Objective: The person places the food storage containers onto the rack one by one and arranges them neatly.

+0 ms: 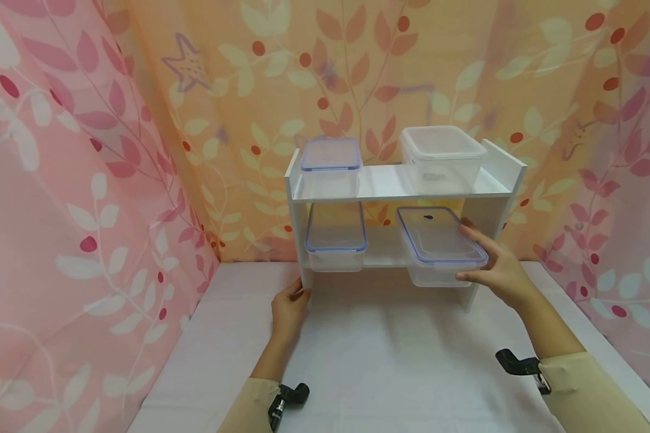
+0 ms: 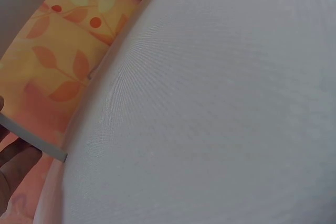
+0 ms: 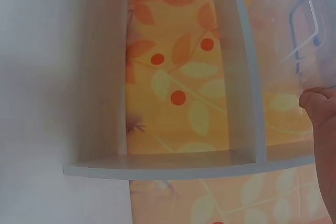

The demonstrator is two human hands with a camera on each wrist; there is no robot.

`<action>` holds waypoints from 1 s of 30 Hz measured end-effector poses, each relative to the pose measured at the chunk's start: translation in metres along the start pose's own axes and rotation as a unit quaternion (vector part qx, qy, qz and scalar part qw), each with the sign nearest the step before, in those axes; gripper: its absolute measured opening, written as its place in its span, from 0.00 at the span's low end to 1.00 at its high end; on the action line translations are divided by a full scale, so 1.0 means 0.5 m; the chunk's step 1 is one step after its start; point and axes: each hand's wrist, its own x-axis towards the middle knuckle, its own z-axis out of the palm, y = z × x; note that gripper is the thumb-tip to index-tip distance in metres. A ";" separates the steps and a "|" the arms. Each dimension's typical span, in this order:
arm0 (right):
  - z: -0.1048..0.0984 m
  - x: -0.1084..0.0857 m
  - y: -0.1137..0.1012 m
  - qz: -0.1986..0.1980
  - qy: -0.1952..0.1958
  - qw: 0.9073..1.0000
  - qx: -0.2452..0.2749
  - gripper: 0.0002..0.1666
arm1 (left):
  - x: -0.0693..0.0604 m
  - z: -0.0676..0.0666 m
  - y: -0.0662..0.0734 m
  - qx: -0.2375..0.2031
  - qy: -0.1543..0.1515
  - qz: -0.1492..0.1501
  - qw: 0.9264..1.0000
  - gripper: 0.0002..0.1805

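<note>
A white two-tier shelf [image 1: 381, 180] stands on the table. My left hand [image 1: 290, 310] grips the lower end of its left side panel, and the left wrist view shows the fingers [image 2: 21, 166] around that panel edge [image 2: 39, 142]. With thumb and fingers spread along its right side, my right hand [image 1: 501, 273] holds a clear food container [image 1: 439, 237] with a blue-edged lid. That container sits at the right of the lower tier, its front jutting past the shelf edge. In the right wrist view, part of the container [image 3: 278, 19] shows near my thumb [image 3: 317, 106].
Another blue-edged container [image 1: 336, 231] sits at the lower left tier. Above it is a smaller blue-lidded container [image 1: 330, 159]; a larger container with a whitish lid [image 1: 443, 157] stands at the upper right. A white cloth [image 1: 390, 367] covers the table. Patterned curtains [image 1: 238, 150] hang behind and at both sides.
</note>
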 end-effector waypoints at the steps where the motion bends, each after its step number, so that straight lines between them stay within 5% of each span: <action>1: 0.000 0.002 0.001 0.004 0.001 1.000 -0.002 0.57 | 0.000 0.000 -0.001 0.000 0.000 0.000 1.000 0.21; 24: -0.006 0.036 0.038 0.034 0.010 0.999 -0.010 0.55 | 0.000 -0.001 -0.006 0.000 -0.001 -0.003 1.000 0.21; 30: -0.009 0.050 0.044 0.015 0.003 1.000 0.010 0.55 | 0.001 0.000 -0.003 -0.005 -0.004 -0.004 1.000 0.21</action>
